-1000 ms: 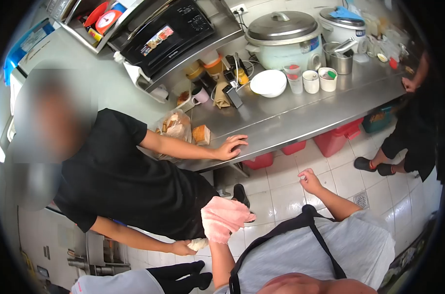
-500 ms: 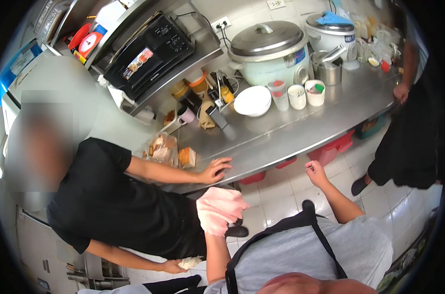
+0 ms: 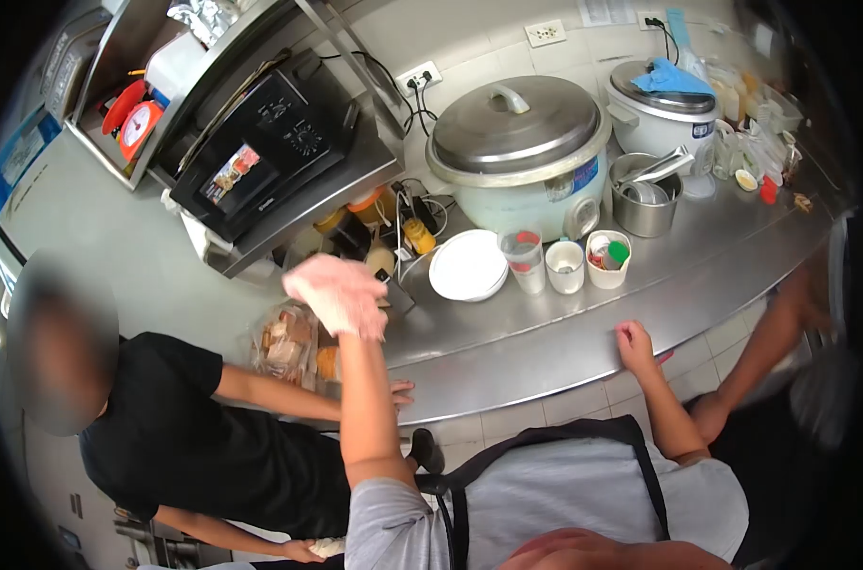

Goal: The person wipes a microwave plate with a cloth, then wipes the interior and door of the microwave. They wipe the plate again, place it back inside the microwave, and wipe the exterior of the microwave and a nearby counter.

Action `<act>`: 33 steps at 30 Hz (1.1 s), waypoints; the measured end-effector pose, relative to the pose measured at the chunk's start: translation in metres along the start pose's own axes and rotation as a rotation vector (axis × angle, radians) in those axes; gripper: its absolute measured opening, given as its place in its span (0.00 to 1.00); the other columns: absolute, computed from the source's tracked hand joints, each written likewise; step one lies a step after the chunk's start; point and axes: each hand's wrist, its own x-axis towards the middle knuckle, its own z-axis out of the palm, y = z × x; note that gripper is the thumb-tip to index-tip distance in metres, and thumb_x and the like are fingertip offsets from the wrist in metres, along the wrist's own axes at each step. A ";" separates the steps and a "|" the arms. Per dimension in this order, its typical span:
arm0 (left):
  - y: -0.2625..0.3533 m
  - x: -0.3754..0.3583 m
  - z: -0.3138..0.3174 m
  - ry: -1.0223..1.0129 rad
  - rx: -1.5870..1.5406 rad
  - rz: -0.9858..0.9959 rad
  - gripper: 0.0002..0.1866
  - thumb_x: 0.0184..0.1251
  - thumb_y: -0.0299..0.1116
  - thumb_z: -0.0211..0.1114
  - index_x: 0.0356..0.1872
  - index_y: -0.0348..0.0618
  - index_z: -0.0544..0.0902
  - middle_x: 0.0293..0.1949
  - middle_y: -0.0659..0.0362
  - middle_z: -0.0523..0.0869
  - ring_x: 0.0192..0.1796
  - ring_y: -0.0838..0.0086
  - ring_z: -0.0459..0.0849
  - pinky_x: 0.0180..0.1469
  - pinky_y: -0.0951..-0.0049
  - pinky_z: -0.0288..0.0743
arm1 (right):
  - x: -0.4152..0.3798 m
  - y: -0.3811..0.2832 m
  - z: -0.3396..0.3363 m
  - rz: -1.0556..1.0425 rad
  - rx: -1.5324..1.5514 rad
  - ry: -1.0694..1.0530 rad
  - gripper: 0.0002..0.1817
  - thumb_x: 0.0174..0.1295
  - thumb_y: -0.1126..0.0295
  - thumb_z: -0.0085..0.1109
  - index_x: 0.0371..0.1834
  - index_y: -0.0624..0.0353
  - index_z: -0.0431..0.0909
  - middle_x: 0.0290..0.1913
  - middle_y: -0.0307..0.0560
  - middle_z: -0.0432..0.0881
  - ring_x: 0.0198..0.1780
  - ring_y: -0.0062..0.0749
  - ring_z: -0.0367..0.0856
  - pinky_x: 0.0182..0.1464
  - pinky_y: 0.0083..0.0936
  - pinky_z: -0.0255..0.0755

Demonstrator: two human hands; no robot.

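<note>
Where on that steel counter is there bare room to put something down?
The front strip of the counter is bare, from the right hand at its edge back to the white bowl and three cups. Behind those it is crowded: rice cooker, metal pot, bottles. The left hand, holding a pink cloth, is raised over the cluttered left end.

The person wears a grey short-sleeved shirt (image 3: 584,494) under a black apron (image 3: 546,446) with 2 straps. Beside the steel counter (image 3: 584,332), the forearms are bare.
</note>
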 end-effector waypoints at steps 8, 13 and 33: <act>-0.052 0.216 -0.076 0.053 -0.040 0.078 0.14 0.32 0.49 0.66 0.20 0.55 0.79 0.24 0.69 0.80 0.29 0.78 0.79 0.33 0.79 0.71 | 0.001 -0.002 0.013 -0.156 -0.323 0.101 0.02 0.43 0.77 0.52 0.21 0.58 0.73 0.26 0.50 0.74 0.28 0.45 0.72 0.29 0.35 0.65; -0.051 0.310 -0.106 0.681 -0.036 -0.272 0.23 0.41 0.47 0.61 0.40 0.51 0.70 0.41 0.62 0.73 0.45 0.67 0.69 0.47 0.69 0.62 | 0.007 0.011 0.013 0.170 -0.099 0.195 0.02 0.46 0.77 0.50 0.24 0.60 0.73 0.26 0.50 0.73 0.29 0.40 0.73 0.33 0.28 0.68; 0.031 0.451 -0.017 -0.946 3.263 -0.833 0.08 0.59 0.34 0.52 0.25 0.40 0.68 0.20 0.59 0.70 0.22 0.76 0.70 0.22 0.78 0.67 | 0.073 0.028 -0.004 0.158 -0.540 0.200 0.04 0.45 0.80 0.48 0.26 0.61 0.69 0.29 0.50 0.73 0.32 0.43 0.71 0.36 0.33 0.66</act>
